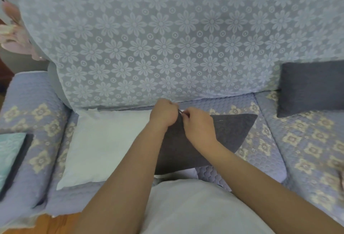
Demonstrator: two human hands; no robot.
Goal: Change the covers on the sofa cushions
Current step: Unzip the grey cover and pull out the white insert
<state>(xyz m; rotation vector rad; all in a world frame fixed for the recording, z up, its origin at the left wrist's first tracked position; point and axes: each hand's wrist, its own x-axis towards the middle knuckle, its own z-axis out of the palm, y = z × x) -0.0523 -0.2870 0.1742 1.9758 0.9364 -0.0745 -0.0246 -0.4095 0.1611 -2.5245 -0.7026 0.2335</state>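
At the far left a pale green cover (10, 152) is lying over the sofa arm (33, 122), well apart from your hands. Next to it, on the seat (260, 159), a bare white cushion (104, 144) is resting flat, and its right edge is disappearing under your left forearm. Your left hand (163, 113) is closed in a fist on the top edge of the dark grey cushion (229, 131), and your right hand (199, 127) is touching the same edge just beside it, with the fingertips pinched on something small, probably the zipper pull, though I cannot tell for sure. The grey cushion is spreading from your fingers toward the right and toward you, with its long axis running along the seat, so the opening seems to be running rightward, on the side of your right hand. At the far right another dark cushion (312, 86) is leaning on the backrest (167, 47).
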